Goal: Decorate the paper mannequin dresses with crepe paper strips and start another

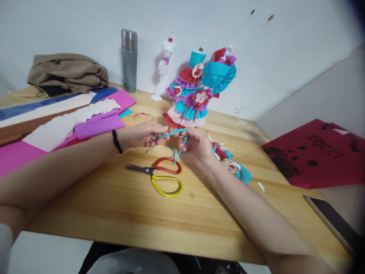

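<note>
A thin blue strip (173,133), perhaps crepe paper, is stretched between my two hands above the table. My left hand (145,134) pinches one end of it between thumb and fingers. The fingers of my right hand (198,142) are closed on the other part, and a loose tail hangs down from there. Below lie scissors (149,171) with one red and one yellow handle, blades spread slightly and pointing left. Behind my hands stand two small dress forms in ruffled paper dresses, a tall one (186,108) and one with a blue top (218,76).
Coloured crepe sheets (99,126) are piled at left, near a brown cloth (68,72) and a grey bottle (129,62). A bare white mannequin (167,57) stands by the wall. Paper scraps (228,156) lie right of my hand. A red bag (316,156) and a phone (332,220) are far right.
</note>
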A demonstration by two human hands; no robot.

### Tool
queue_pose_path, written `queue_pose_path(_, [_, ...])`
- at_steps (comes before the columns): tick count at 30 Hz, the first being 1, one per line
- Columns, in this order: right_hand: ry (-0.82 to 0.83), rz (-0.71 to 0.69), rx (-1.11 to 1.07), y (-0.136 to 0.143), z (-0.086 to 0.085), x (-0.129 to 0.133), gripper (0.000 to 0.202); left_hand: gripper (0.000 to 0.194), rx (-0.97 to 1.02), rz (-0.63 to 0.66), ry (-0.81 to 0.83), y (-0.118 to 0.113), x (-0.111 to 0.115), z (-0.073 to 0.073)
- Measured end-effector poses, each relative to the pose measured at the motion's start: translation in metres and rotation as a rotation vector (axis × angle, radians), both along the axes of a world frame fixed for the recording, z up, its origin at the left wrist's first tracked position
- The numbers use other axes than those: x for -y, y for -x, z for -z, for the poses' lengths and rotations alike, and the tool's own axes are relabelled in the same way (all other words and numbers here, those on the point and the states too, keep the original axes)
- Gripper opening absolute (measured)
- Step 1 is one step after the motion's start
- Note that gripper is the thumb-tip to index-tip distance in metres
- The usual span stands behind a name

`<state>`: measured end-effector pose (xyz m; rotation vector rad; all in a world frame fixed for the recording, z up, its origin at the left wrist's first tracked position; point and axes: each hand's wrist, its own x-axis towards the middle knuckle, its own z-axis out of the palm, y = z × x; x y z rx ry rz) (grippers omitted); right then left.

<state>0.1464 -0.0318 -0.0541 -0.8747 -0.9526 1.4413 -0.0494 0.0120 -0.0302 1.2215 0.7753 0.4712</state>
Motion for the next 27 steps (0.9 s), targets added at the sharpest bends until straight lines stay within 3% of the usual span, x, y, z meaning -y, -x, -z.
queue_pose_path(3, [0.006, 0.015, -0.007, -0.001, 0.001, -0.001, 0.014, 0.027, -0.014, 0.055, -0.089, 0.002, 0.001, 0.0])
queue_pose_path(14, [-0.003, 0.068, -0.009, -0.001, 0.007, -0.004, 0.016, 0.035, -0.041, 0.075, -0.233, 0.007, -0.01, 0.003])
queue_pose_path(27, [0.033, 0.183, -0.048, 0.002, 0.008, -0.004, 0.013, 0.042, -0.042, 0.112, -0.237, 0.01, -0.013, -0.002])
